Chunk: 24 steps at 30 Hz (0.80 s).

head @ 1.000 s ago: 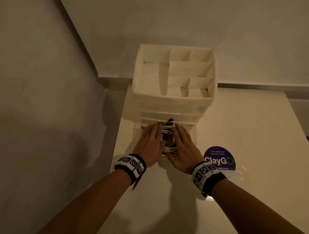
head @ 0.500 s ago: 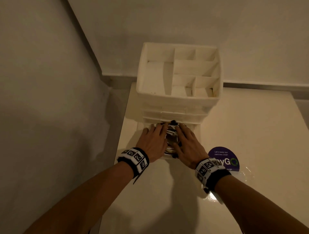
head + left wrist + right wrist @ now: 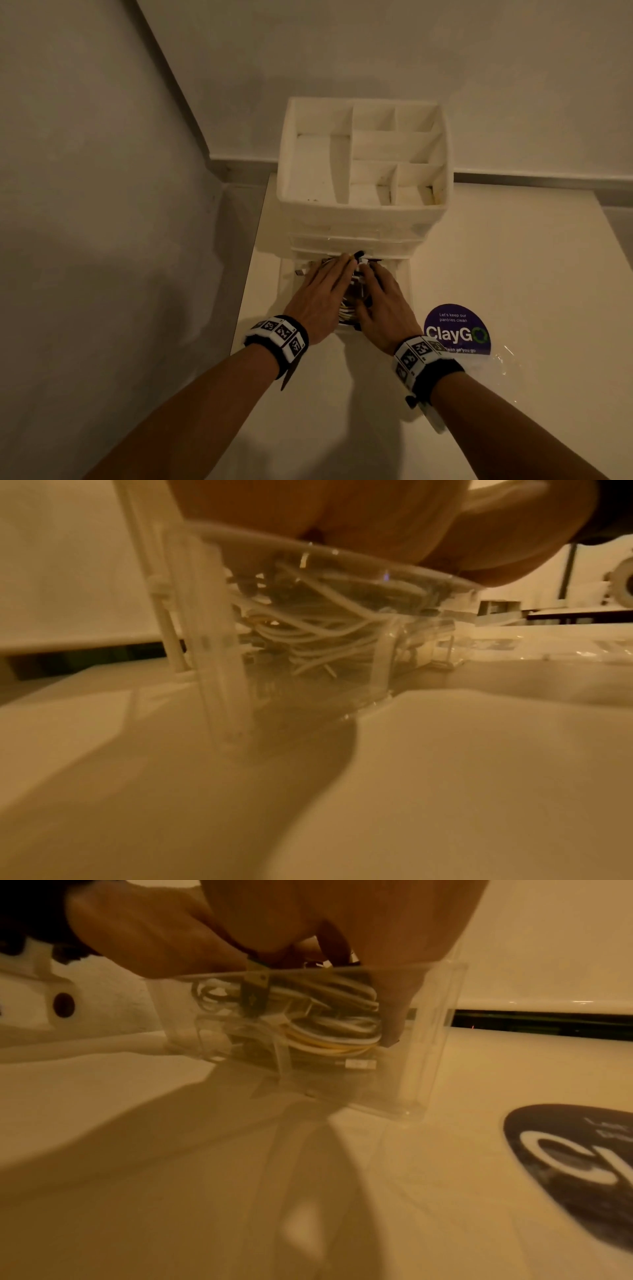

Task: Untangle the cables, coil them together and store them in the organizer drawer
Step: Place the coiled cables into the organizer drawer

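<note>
A bundle of white, yellow and dark cables (image 3: 357, 295) lies in the clear bottom drawer (image 3: 406, 286), pulled out of the white organizer (image 3: 363, 219). My left hand (image 3: 320, 296) lies flat on the left side of the bundle with straight fingers. My right hand (image 3: 383, 303) presses on its right side. Through the clear drawer wall (image 3: 380, 656) the left wrist view shows looped white cables (image 3: 318, 634) under my palm. In the right wrist view one of my fingers (image 3: 394, 1007) reaches down beside the coil (image 3: 332, 1031) inside the drawer (image 3: 433, 1031).
The organizer stands at the back left of a cream table (image 3: 513, 260), near the wall corner. Its top tray has several empty compartments (image 3: 315, 168). A purple round "ClayGO" sticker (image 3: 457, 330) lies right of my right wrist. The table's left edge runs just left of the drawer.
Both hands stay on the cables in the drawer. They have drawn closer together, so less of the bundle shows between them. The head camera has shifted a little.
</note>
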### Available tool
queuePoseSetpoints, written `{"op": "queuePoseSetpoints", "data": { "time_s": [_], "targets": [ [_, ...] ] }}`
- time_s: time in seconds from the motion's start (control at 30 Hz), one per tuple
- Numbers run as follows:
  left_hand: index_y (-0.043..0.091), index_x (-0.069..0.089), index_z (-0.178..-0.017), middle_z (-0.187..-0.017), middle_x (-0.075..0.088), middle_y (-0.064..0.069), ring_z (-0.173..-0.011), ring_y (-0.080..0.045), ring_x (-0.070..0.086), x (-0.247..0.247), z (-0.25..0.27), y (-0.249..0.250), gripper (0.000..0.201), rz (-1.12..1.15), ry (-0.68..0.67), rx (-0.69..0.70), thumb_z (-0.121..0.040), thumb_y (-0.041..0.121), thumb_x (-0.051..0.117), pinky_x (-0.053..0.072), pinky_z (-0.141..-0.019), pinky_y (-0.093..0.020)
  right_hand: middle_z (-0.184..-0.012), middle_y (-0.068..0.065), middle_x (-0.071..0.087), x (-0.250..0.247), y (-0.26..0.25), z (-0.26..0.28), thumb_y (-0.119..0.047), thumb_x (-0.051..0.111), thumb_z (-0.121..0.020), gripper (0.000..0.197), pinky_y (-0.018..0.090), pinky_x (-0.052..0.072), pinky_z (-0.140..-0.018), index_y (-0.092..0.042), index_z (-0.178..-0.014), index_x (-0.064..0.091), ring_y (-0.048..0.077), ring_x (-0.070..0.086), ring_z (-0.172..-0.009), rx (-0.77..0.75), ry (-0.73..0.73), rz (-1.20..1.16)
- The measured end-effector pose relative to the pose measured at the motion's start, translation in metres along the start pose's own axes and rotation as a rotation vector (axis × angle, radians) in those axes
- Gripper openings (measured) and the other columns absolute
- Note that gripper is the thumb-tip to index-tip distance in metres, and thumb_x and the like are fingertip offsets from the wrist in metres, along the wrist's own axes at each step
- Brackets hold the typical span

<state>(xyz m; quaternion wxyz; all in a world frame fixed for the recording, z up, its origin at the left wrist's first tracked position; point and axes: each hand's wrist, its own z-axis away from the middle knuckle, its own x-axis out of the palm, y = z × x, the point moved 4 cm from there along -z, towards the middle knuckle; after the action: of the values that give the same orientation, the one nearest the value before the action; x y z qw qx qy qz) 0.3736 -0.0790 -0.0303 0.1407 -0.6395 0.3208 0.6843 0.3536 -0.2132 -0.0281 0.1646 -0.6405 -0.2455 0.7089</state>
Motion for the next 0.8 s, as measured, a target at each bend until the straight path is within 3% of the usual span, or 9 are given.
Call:
{"op": "queuePoseSetpoints", "data": {
  "time_s": [0.13, 0.23, 0.3, 0.4, 0.5, 0.57, 0.7, 0.8],
  "targets": [
    [0.002, 0.018, -0.152, -0.158, 0.021, -0.016, -0.147, -0.026, 0.017, 0.007, 0.001, -0.005, 0.069, 0.032, -0.071, 0.007, -0.083, 0.011, 0.02, 0.022, -0.117, -0.045, -0.154, 0.007, 0.027, -0.004, -0.002, -0.007, -0.025, 0.051, -0.089, 0.069, 0.032, 0.023, -0.115, -0.013, -0.15, 0.022, 0.025, 0.023, -0.141, 0.047, -0.023, 0.02],
    [0.003, 0.026, -0.15, -0.156, 0.029, -0.015, -0.145, -0.028, 0.025, 0.009, -0.003, -0.005, 0.068, -0.002, -0.082, 0.002, -0.083, 0.013, 0.016, 0.023, -0.117, -0.045, -0.154, 0.01, 0.03, -0.004, 0.002, -0.008, -0.024, 0.053, -0.09, 0.064, 0.032, 0.021, -0.116, -0.012, -0.148, 0.028, 0.027, 0.026, -0.141, 0.056, -0.024, -0.011],
    [0.004, 0.019, -0.152, -0.158, 0.024, -0.014, -0.146, -0.028, 0.021, 0.005, -0.007, -0.003, 0.066, -0.07, -0.108, -0.012, -0.087, 0.015, 0.016, 0.018, -0.118, -0.046, -0.156, 0.01, 0.026, -0.002, 0.006, -0.007, -0.027, 0.05, -0.094, 0.06, 0.033, 0.019, -0.118, -0.012, -0.149, 0.028, 0.026, 0.023, -0.144, 0.062, -0.046, -0.031],
    [0.009, -0.003, -0.153, -0.162, 0.003, -0.008, -0.149, -0.023, 0.003, 0.002, -0.012, -0.001, 0.067, -0.107, -0.18, -0.102, -0.095, 0.014, 0.029, 0.009, -0.119, -0.048, -0.161, 0.006, 0.011, -0.002, 0.008, -0.007, -0.033, 0.043, -0.099, 0.061, 0.031, 0.013, -0.12, -0.015, -0.152, 0.018, 0.021, 0.012, -0.148, 0.061, -0.107, -0.05],
    [0.013, -0.008, -0.153, -0.163, -0.002, -0.004, -0.149, -0.023, -0.002, 0.001, -0.017, 0.005, 0.071, -0.082, -0.148, -0.208, -0.098, 0.017, 0.037, 0.005, -0.119, -0.052, -0.162, 0.004, -0.001, -0.004, 0.004, -0.007, -0.035, 0.039, -0.101, 0.064, 0.027, 0.007, -0.118, -0.017, -0.153, 0.008, 0.019, 0.003, -0.149, 0.036, -0.142, -0.054],
    [0.017, -0.009, -0.153, -0.163, -0.002, -0.003, -0.148, -0.029, -0.005, 0.006, -0.016, 0.007, 0.078, -0.049, -0.117, -0.266, -0.096, 0.016, 0.044, 0.002, -0.119, -0.052, -0.161, 0.005, -0.005, -0.007, 0.001, 0.0, -0.031, 0.04, -0.101, 0.064, 0.03, 0.012, -0.12, -0.016, -0.153, 0.006, 0.021, 0.003, -0.149, 0.026, -0.117, -0.038],
    [0.028, -0.006, -0.154, -0.163, 0.001, -0.005, -0.147, -0.034, -0.008, 0.012, -0.007, 0.001, 0.088, 0.055, -0.076, -0.355, -0.088, 0.011, 0.05, -0.005, -0.119, -0.05, -0.158, 0.008, 0.014, -0.012, 0.006, 0.021, -0.024, 0.042, -0.101, 0.052, 0.03, 0.029, -0.112, -0.014, -0.149, 0.024, 0.024, 0.026, -0.143, 0.066, 0.02, -0.066],
    [0.026, 0.02, -0.153, -0.157, 0.029, -0.004, -0.145, -0.031, 0.017, 0.003, -0.006, -0.002, 0.067, 0.106, 0.082, -0.414, -0.09, 0.016, 0.04, 0.001, -0.116, -0.054, -0.141, 0.014, 0.041, -0.029, 0.019, 0.018, -0.02, 0.049, -0.098, 0.039, 0.041, 0.043, -0.105, -0.008, -0.135, 0.047, 0.03, 0.047, -0.125, 0.153, 0.315, -0.16]
  ]
}}
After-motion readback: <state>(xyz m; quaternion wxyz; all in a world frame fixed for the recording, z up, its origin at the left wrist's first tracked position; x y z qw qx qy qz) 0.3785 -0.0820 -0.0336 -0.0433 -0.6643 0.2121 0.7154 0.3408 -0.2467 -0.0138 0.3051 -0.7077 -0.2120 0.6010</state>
